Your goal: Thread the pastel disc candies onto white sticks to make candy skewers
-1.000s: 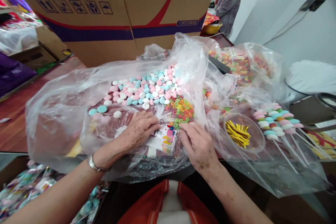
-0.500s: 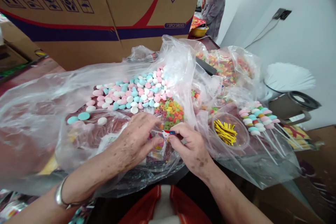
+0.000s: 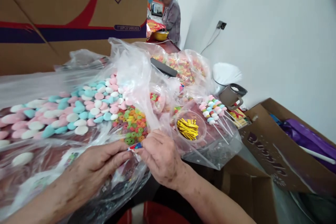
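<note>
My left hand (image 3: 97,165) and my right hand (image 3: 163,158) meet at the front of the table, thumbs and fingers closed. Pinched between them is a small red, blue and white printed wrapper (image 3: 135,146); the fingers cover most of it. Just behind lie ring-shaped gummies (image 3: 132,124) in orange, green and red. A spread of pink, blue and white round candies (image 3: 76,106) covers the plastic sheet on the left. Right of my right hand, gold twist ties (image 3: 188,128) fill a clear round tub (image 3: 202,133).
Candy skewers (image 3: 213,109) on white sticks lie at the right, near a grey mug (image 3: 233,95). Clear bags of gummies (image 3: 183,66) sit behind. A large carton (image 3: 78,47) stands at the back left, an open box (image 3: 265,143) at the right. Another person (image 3: 172,17) works farther off.
The view has swung right, so the table things appear farther left and the open box shows. My left fingers have closed onto the wrapper beside my right hand.
</note>
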Demonstrator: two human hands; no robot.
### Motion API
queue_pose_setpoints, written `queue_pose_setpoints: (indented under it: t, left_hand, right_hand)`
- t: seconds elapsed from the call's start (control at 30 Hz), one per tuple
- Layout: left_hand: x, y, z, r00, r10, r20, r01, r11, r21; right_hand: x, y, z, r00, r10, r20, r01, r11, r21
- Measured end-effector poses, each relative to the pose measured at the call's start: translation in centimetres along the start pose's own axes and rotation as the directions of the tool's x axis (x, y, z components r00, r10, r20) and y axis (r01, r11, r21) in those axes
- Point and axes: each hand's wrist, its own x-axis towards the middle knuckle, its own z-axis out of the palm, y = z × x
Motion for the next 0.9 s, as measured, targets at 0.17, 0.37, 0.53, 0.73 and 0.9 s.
queue_pose_setpoints:
  t: [0.17, 0.37, 0.53, 0.73, 0.9]
  left_hand:
    - [-0.3, -1.2, 0.6, 0.996, -0.032, 0.081, 0.02, 0.989, 0.147]
    - [-0.7, -1.8, 1.6, 0.996, 0.08, -0.045, -0.073, 0.988, 0.137]
    - [-0.7, -1.5, 1.4, 0.991, 0.101, -0.083, -0.084, 0.979, 0.186]
    - [1.2, -4.1, -0.6, 0.967, 0.024, 0.255, -0.1, 0.952, 0.29]
    - [1.0, -4.2, -0.8, 0.976, 0.084, 0.203, -0.155, 0.918, 0.364]
  right_hand:
    - [-0.3, -0.2, -0.7, 0.992, 0.025, -0.127, -0.031, 0.998, -0.047]
    - [-2.1, 2.8, -6.6, 0.902, 0.278, -0.331, -0.319, 0.945, -0.074]
    - [-8.2, 9.7, -12.3, 0.781, 0.52, -0.347, -0.618, 0.563, -0.548]
    - [-13.3, 13.1, -12.3, 0.776, 0.575, -0.261, -0.539, 0.387, -0.748]
    - [-14.4, 12.0, -14.5, 0.816, 0.383, -0.432, -0.577, 0.5, -0.646]
